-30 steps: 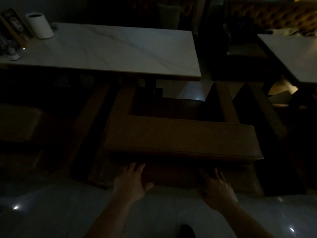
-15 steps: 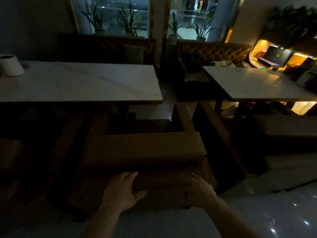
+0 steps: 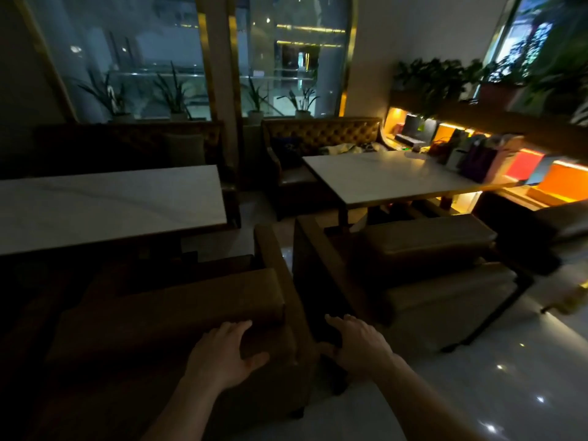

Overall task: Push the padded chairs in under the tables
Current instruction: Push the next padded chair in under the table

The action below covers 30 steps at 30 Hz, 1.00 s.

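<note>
A brown padded chair (image 3: 178, 307) stands with its seat under the white marble table (image 3: 105, 205) on the left. My left hand (image 3: 222, 354) rests flat against the back of that chair near its right corner, fingers spread. My right hand (image 3: 359, 345) hovers open in the dark gap to the right of the chair, touching nothing I can make out. A second padded chair (image 3: 423, 265) stands to the right, turned at an angle, in front of a second white table (image 3: 391, 176).
Tufted bench sofas (image 3: 321, 135) line the windows behind both tables. A lit shelf with bags and boxes (image 3: 509, 163) runs along the right wall under plants. Another dark seat (image 3: 547, 230) sits at far right. Glossy tiled floor (image 3: 477, 393) spreads at the lower right.
My view has lifted and swung right, bringing the second table and chair into view. My right hand has come off the chair back and moved into the gap; my left hand stays on it.
</note>
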Available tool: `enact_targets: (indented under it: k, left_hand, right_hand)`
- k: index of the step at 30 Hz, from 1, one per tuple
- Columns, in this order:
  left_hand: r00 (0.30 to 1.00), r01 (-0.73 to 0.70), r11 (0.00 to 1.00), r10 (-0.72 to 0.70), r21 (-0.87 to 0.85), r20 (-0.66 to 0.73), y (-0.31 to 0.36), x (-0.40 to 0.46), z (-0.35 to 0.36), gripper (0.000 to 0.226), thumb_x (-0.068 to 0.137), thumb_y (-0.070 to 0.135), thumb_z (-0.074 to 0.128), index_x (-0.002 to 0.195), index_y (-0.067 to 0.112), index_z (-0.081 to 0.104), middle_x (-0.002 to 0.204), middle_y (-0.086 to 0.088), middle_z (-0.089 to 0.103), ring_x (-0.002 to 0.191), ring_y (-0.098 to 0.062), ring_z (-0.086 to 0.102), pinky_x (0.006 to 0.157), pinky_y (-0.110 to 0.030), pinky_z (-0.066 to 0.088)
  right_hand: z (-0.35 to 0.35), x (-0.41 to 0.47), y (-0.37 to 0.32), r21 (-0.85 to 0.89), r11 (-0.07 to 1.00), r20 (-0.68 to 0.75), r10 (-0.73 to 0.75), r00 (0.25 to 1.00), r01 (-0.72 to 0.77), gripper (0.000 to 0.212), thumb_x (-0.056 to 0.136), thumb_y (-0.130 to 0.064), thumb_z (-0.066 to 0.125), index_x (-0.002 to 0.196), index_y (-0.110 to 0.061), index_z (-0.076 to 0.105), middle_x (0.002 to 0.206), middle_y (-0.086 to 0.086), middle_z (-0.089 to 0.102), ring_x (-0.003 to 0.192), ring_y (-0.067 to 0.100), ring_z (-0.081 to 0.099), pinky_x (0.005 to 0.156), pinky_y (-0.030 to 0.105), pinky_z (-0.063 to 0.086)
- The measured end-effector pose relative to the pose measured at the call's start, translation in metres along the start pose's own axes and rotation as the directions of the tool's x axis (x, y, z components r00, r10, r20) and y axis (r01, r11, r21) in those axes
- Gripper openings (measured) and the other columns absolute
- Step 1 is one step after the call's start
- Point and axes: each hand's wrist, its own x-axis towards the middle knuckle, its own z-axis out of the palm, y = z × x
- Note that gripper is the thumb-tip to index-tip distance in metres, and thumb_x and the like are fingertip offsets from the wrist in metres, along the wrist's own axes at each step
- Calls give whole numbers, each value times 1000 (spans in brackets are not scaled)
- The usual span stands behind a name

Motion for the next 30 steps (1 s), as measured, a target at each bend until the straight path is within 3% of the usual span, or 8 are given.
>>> enact_targets:
  k: [5,8,10,15,20,22,25,30]
  left_hand:
    - [997,-65,998,64,-27,-36,95,11,20,88,75,81,49,149,44,20,156,9,25,139,-18,31,110,-43,34]
    - [994,-109,994,108,-13,-30,147,21,33,89,76,80,51,150,43,19,157,9,24,140,-20,30,109,-44,35]
    - [990,-142,990,142,-6,-10,179,28,44,88,77,79,52,150,43,18,157,9,23,141,-20,29,108,-43,36]
    - [972,-228,974,228,7,50,256,64,64,89,78,79,50,151,41,17,158,8,23,141,-20,29,108,-42,36]
    - [952,-300,954,300,-12,56,325,119,90,90,78,79,50,151,42,14,158,9,23,140,-19,29,108,-42,36]
    - [950,-304,952,306,-34,64,347,144,101,92,76,79,52,151,43,14,158,9,23,140,-20,29,108,-43,36]
    - [944,-314,947,318,-65,91,385,195,120,94,74,79,54,151,42,14,158,7,23,141,-21,29,110,-46,35]
    - [934,-313,942,329,-124,137,446,270,141,95,74,79,55,152,41,15,159,7,22,143,-19,26,113,-45,31]
  right_hand:
    - [-34,-18,102,40,997,-28,69,997,-68,79,85,-70,51,152,-37,26,154,1,37,137,22,40,107,39,39]
    - [-48,-29,155,50,995,-24,93,995,-91,79,82,-70,51,151,-35,32,148,1,42,134,23,44,105,38,42]
    - [-56,-37,185,58,993,-41,106,994,-104,84,71,-76,41,145,-34,39,141,-1,48,130,23,47,102,38,44]
    - [-71,-41,253,48,988,-126,151,980,-146,63,88,-59,57,144,-36,38,140,-1,49,126,21,50,99,35,46]
    - [-76,-16,323,98,960,-113,271,956,-261,81,84,-71,53,153,-38,26,155,4,36,138,24,40,110,36,39]
    - [-79,-4,351,104,953,-102,294,950,-284,85,81,-75,51,152,-37,27,150,3,41,134,23,45,107,37,42]
    - [-84,23,403,102,942,-91,330,940,-321,103,66,-95,29,152,-38,27,144,-2,48,131,20,47,104,39,44]
    - [-117,60,484,92,905,28,415,909,-416,75,88,-63,55,151,-32,30,149,3,39,135,23,39,109,37,38]
